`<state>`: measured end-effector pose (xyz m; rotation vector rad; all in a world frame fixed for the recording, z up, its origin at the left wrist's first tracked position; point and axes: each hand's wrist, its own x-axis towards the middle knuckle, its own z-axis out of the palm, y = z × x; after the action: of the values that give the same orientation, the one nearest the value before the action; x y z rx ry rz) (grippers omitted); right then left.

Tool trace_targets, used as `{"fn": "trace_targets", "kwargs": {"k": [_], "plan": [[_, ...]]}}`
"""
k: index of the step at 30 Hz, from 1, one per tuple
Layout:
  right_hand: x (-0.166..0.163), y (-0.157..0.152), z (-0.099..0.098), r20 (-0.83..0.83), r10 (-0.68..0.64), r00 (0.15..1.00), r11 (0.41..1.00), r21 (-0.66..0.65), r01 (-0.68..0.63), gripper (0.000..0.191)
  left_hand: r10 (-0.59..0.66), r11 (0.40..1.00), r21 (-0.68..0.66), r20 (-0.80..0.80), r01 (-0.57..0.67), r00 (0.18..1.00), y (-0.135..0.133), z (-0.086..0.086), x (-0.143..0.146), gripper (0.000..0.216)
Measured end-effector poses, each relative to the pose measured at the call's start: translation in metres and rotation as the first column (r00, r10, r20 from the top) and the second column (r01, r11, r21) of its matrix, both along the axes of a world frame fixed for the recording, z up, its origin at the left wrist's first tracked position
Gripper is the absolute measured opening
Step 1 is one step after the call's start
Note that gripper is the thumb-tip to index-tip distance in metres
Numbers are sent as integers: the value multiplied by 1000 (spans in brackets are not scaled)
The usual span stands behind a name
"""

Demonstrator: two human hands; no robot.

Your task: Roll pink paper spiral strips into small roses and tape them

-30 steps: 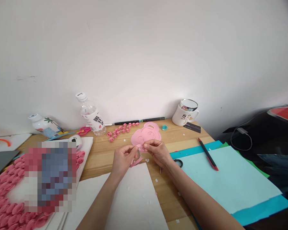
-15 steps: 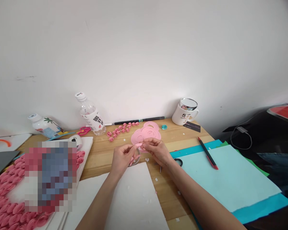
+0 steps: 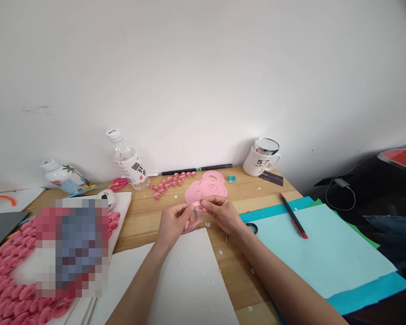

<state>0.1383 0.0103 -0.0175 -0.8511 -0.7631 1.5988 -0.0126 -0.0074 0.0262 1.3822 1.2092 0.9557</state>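
Note:
Between my fingertips is a curled pink paper strip [image 3: 196, 204], its loose tail hanging below my left hand. My left hand [image 3: 173, 222] pinches one side of it with thumb and forefinger. From the right, my right hand [image 3: 220, 211] pinches the other end, closed as well. Just beyond them lie several flat pink paper spirals [image 3: 208, 187], overlapping on the wooden table. A roll of clear tape [image 3: 193, 224] sits under the strip, partly hidden by my left hand. Small rolled pink paper flowers [image 3: 171, 181] are grouped behind my left hand.
White paper [image 3: 192, 280] lies in front. Scissors [image 3: 252, 227] are partly hidden behind my right wrist. A red-black pen [image 3: 292, 215] rests on pale blue sheets [image 3: 325, 253]. A bottle [image 3: 130, 164] and a mug [image 3: 262, 158] stand near the wall. Pink flowers cover a board [image 3: 122, 205] at left.
Both hands stay almost in place, still pinching the pink strip. The strip has shifted slightly between the fingertips, and its hanging tail lies a little differently.

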Motion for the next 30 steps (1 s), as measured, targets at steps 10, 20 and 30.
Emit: {"fn": "trace_targets", "kwargs": {"k": [10,20,30], "plan": [[1,1,0,-12,-11,1000,1000,-27,11,17,27,999,25,-66,-25,997,2,0,-3,42],[2,1,0,2,-28,1000,1000,-8,28,15,88,996,24,-85,-86,993,1,3,-4,38],[5,4,2,-30,-66,997,998,-24,65,16,109,994,37,-84,-106,990,1,4,-6,37]]}}
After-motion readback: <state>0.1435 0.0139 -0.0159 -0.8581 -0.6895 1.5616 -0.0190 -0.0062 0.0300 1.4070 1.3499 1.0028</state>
